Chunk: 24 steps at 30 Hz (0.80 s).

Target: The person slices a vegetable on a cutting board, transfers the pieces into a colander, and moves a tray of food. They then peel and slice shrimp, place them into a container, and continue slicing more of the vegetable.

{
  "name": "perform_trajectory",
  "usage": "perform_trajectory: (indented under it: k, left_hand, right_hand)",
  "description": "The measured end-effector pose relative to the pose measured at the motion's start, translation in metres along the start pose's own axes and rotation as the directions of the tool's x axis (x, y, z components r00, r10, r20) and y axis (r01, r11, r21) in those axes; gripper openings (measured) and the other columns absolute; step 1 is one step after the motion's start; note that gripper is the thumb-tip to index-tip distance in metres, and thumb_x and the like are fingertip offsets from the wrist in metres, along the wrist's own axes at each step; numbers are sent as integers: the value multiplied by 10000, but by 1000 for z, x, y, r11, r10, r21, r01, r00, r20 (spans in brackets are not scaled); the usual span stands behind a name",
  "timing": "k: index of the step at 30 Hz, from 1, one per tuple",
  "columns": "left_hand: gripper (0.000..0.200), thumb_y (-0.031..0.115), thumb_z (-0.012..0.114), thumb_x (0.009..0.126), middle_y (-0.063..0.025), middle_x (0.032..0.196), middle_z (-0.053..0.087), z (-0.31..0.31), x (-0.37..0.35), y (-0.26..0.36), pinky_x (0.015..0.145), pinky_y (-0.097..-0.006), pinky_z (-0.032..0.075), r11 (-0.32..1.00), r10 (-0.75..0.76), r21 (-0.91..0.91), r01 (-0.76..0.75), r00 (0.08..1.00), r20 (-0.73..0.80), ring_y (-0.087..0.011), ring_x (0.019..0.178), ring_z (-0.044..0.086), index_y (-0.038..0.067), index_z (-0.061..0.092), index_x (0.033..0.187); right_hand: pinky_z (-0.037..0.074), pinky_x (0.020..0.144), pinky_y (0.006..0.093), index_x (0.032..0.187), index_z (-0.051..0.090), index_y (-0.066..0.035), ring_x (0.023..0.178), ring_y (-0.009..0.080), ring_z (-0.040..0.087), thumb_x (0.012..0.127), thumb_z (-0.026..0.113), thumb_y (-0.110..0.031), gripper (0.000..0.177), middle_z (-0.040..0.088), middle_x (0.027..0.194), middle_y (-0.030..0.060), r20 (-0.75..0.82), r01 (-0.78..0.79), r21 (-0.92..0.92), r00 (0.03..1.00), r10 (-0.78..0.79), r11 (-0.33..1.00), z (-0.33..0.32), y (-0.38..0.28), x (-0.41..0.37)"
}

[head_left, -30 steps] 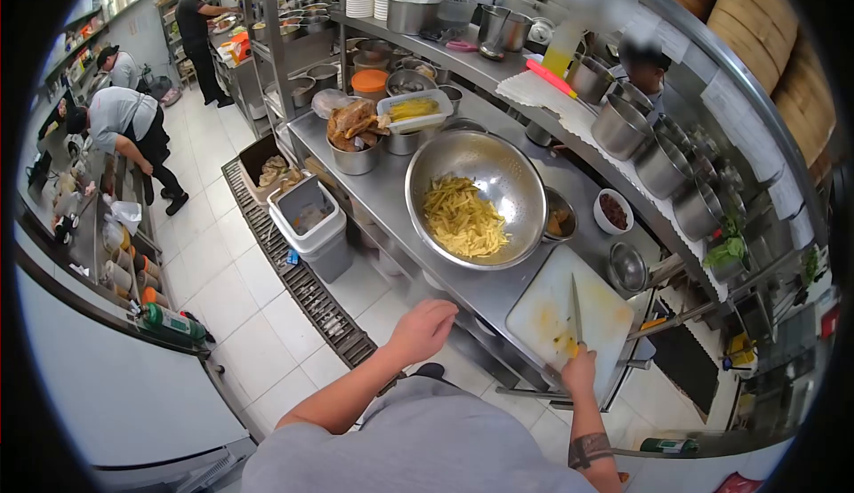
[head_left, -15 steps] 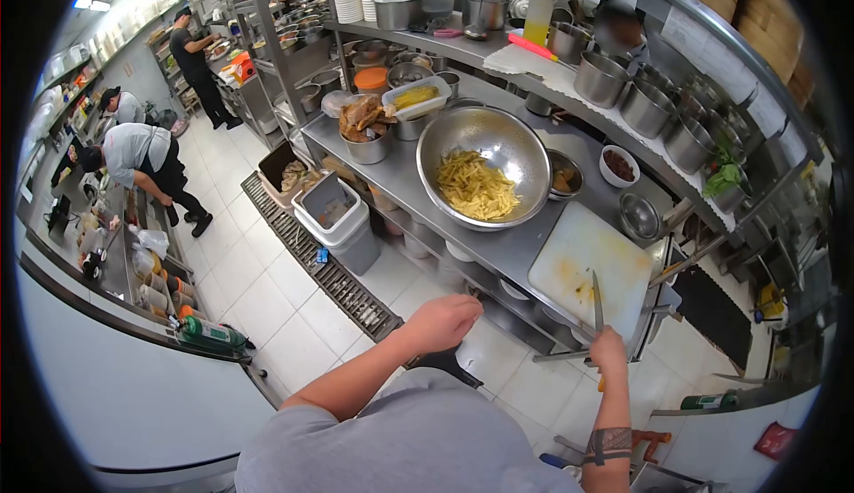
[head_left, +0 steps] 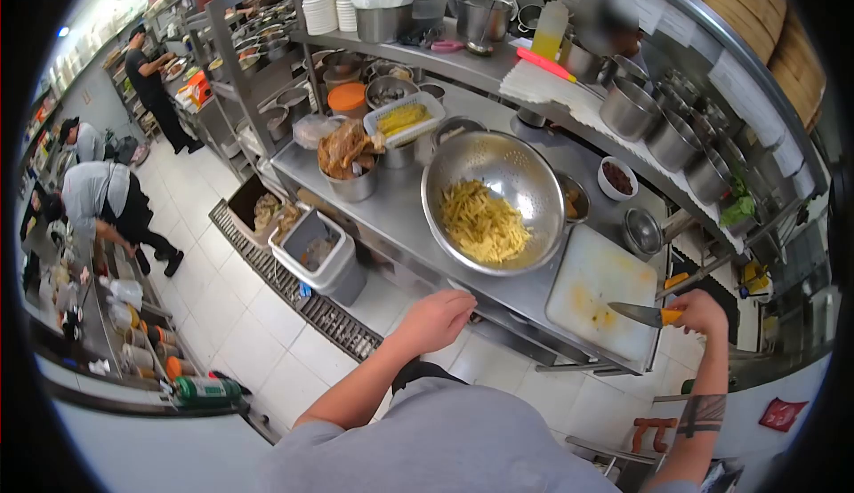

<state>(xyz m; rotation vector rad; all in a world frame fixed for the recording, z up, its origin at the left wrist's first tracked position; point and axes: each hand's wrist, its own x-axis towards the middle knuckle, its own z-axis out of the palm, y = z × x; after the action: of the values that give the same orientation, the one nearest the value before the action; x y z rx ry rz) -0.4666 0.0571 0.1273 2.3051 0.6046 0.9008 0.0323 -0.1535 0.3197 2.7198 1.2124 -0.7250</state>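
My right hand is closed round the orange handle of a knife. Its blade lies flat over the right part of a stained white cutting board, pointing left, with small yellow scraps beneath and beside the tip. My left hand hangs in front of the counter edge, fingers curled together; whether it holds anything is hidden. Left of the board, a big perforated steel bowl tilts toward me with yellow-green strips inside.
A pot of roasted poultry, a white basket and a grey bin are at the left. A small bowl of dark red pieces sits behind the board. Several people stand further off.
My right hand has moved right with the knife, whose blade has turned from pointing away to pointing left. My left hand has shifted slightly left. The whole view has turned somewhat.
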Motion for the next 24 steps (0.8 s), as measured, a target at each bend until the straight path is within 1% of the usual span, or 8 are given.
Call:
perform_trajectory:
  k: [3,13,14,16,19,21,23,24]
  left_hand:
    - [184,50,697,949,-140,1141,758,-38,27,-51,865,-428,608,1000,22,-5,-22,999,-39,-353,1032,733,29,748,1124]
    - [193,59,700,941,-129,1160,766,-111,113,-121,878,-427,607,997,77,22,-75,994,-80,-344,1027,738,46,752,1126]
    - [194,60,703,942,-129,1161,768,-110,116,-122,882,-427,608,997,76,6,-76,993,-87,-344,1024,740,46,755,1128]
    - [191,58,704,941,-132,1161,769,-109,120,-120,882,-426,608,997,80,19,-79,993,-85,-345,1024,741,44,755,1125]
    - [189,55,707,940,-136,1154,771,-104,115,-117,882,-423,608,998,67,15,-66,995,-73,-344,1022,742,39,755,1122]
    - [189,53,708,939,-137,1148,772,-108,113,-117,880,-422,608,998,68,11,-68,997,-47,-343,1021,743,38,755,1121]
    - [199,34,708,936,-142,1143,772,-114,114,-119,871,-419,610,994,91,63,-91,996,17,-343,1011,745,31,754,1129]
    - [199,34,708,936,-142,1143,772,-116,114,-121,871,-419,610,993,98,68,-100,995,35,-343,1011,745,31,754,1129]
  right_hand:
    - [559,502,314,1008,855,-64,575,160,734,690,878,-78,319,773,736,71,-38,-94,9,995,94,996,-30,-20,34]
    - [542,445,337,792,817,-49,504,210,727,704,879,-136,138,755,671,102,-77,-371,40,925,373,928,-78,-55,114]
    - [542,445,337,792,817,-49,504,210,727,704,879,-136,138,755,671,102,-69,-372,55,924,375,927,-74,-32,129]
    - [559,448,367,778,813,-14,512,226,727,707,880,-210,220,755,671,115,-74,-91,-173,994,79,981,-70,30,174]
    - [621,460,424,693,719,115,558,337,757,681,845,-26,189,735,691,228,-150,-245,-59,961,234,968,-82,-38,144]
    - [628,472,428,668,724,98,556,331,757,675,796,-15,134,730,679,236,-127,-195,-87,975,183,977,-79,-13,167]
    - [637,510,429,681,746,73,569,320,760,651,778,-31,112,743,690,213,-123,25,-162,991,-46,986,-68,57,215]
    - [640,530,425,687,754,61,576,313,760,647,779,-50,121,750,698,198,-174,-127,-56,978,116,990,-73,21,191]
